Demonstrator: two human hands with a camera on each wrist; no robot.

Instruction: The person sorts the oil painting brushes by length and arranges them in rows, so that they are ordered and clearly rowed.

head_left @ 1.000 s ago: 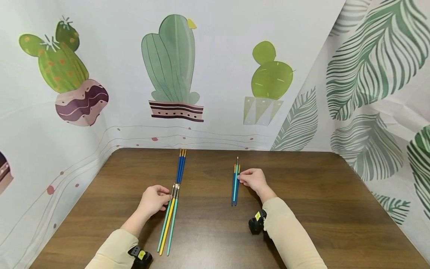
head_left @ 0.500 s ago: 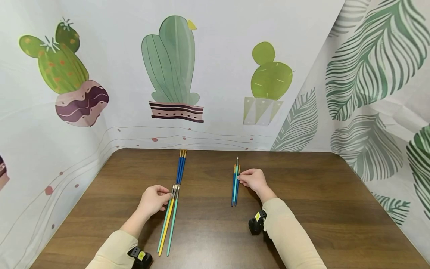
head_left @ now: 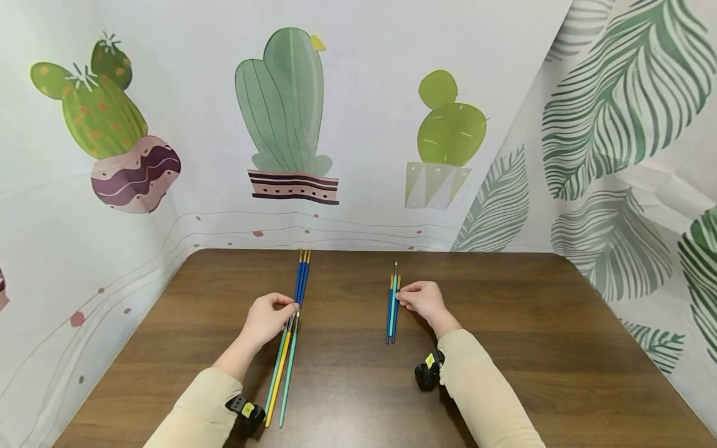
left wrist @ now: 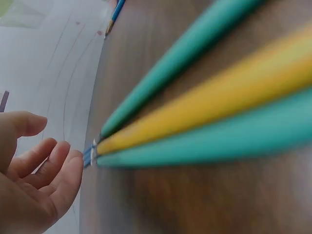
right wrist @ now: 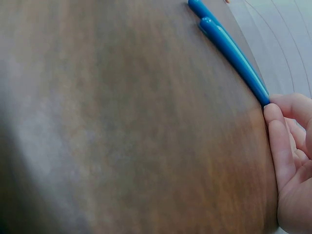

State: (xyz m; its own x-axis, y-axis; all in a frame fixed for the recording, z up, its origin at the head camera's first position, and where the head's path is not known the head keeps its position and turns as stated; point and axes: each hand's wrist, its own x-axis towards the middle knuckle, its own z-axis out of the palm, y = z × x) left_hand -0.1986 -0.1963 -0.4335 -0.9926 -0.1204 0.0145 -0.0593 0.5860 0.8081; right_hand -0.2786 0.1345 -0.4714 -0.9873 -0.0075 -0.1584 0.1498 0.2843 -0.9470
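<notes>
My left hand (head_left: 266, 320) is above the bristle ends of two teal brushes and a yellow paintbrush (head_left: 278, 379) lying side by side. In the left wrist view its thumb and fingers are apart, with nothing between them. Just beyond lie several blue paintbrushes (head_left: 302, 277), their handle ends hidden near the fingertips. On the right, my right hand (head_left: 424, 300) pinches the right-hand blue paintbrush (head_left: 396, 317) with thumb and forefinger. A teal paintbrush (head_left: 393, 302) lies between it and another blue paintbrush (head_left: 388, 320), all bristles pointing away.
The brown wooden table (head_left: 342, 379) runs back to a white cloth backdrop (head_left: 370, 124) printed with cacti and leaves. Between the two brush groups is a wide stretch of tabletop. A small black camera (head_left: 428, 371) sits on each wrist.
My left hand has left the side of the left teal brush and moved up and right, over the bristle ends. My right hand and its brushes have stayed put.
</notes>
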